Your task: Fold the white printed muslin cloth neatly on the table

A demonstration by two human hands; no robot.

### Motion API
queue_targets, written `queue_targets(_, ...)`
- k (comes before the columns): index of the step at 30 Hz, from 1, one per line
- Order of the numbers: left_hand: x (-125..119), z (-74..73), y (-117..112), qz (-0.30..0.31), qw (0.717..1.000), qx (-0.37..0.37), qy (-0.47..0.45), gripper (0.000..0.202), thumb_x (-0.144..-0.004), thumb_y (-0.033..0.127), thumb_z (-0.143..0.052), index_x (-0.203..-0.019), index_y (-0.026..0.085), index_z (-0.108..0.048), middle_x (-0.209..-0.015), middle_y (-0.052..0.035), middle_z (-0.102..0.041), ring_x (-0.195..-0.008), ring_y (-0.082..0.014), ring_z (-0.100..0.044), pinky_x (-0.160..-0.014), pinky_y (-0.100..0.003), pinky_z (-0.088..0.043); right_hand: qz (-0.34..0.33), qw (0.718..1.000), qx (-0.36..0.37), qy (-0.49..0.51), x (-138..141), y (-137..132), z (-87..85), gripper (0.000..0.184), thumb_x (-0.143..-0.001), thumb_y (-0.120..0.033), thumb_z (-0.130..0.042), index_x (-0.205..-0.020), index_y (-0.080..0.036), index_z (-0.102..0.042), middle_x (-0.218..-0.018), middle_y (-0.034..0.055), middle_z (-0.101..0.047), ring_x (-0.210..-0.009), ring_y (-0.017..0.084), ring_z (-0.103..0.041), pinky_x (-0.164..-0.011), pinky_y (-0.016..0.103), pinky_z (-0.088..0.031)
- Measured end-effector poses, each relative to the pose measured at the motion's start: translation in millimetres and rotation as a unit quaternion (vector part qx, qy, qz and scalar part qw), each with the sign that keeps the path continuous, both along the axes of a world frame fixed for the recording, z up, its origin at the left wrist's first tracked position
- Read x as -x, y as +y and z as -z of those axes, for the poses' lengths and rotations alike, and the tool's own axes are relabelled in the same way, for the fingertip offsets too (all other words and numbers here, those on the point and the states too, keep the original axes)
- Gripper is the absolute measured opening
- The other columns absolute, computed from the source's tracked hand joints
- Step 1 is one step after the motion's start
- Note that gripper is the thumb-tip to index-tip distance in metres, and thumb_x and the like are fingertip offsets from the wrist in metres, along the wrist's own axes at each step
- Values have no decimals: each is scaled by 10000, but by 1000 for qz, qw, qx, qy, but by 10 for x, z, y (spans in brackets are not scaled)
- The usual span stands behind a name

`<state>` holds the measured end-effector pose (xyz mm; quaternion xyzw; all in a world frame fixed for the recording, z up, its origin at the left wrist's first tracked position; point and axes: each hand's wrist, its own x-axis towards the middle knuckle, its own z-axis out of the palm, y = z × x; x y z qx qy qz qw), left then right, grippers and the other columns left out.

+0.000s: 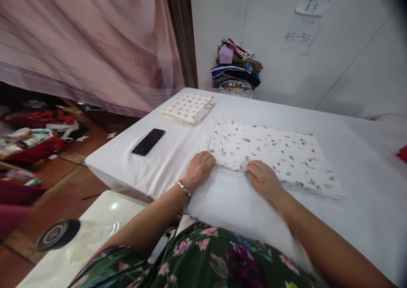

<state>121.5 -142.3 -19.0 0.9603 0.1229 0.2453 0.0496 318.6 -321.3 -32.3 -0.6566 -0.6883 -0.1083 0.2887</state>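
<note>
A white pillow point(235, 207) lies on the table in front of me, partly inside a white pillowcase point(276, 154) printed with small dark shapes. My left hand point(199, 168) grips the near left corner of the pillowcase opening, fingers curled over its edge. My right hand point(262, 177) pinches the same open edge further right, fingers closed on the cloth. Both hands sit where the pillow enters the case.
A black phone point(148, 141) lies on the white-covered table point(349, 220) at the left. A folded spotted cloth point(189, 107) rests at the far left corner. Stacked folded fabrics point(235, 67) stand against the wall. A white box point(92, 233) stands below left.
</note>
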Motion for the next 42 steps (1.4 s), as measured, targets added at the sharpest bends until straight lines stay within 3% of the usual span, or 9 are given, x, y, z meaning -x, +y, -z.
queue_targets(7,-1,16,6,9,1000,-5,-1,175,-865,111,-429,-826,179,-585,-892,-56,-616,-918,-191,-521,-773,-330,-427,-5,999,8,-38,-3,-2,-25,317,-816,-17,-347,-775,-170,-622,-923,95,-576,-806,189,-491,-676,318,-413)
queue_targets(15,43,8,18,34,999,3,0,272,-835,106,-461,-996,239,-635,-966,-54,-615,-963,-201,-528,-799,-356,-429,2,997,59,-40,19,-63,-78,187,-863,-198,-462,-913,-172,-640,-1030,114,-563,-894,223,-513,-745,368,-423)
queue_targets(29,8,29,22,28,999,-4,15,168,-877,211,-471,-908,223,-636,-1025,-64,-607,-1048,-220,-513,-852,-388,-433,-10,999,40,-9,-9,-31,-24,249,-927,-191,-371,-960,-170,-617,-989,113,-606,-886,213,-555,-762,376,-481)
queue_targets(35,35,-29,-5,40,999,19,-19,187,-899,182,-415,-947,189,-595,-1050,-67,-611,-1096,-211,-507,-916,-396,-419,-13,1000,12,-5,-3,-37,-14,227,-918,-170,-376,-963,-172,-599,-975,106,-614,-897,209,-558,-769,368,-487)
queue_targets(42,44,-37,-17,47,999,21,-10,170,-898,154,-405,-937,182,-567,-1051,-71,-604,-1160,-216,-476,-948,-409,-410,-23,999,43,-17,24,-44,-7,193,-917,-164,-386,-962,-169,-574,-991,103,-620,-890,214,-557,-761,371,-469)
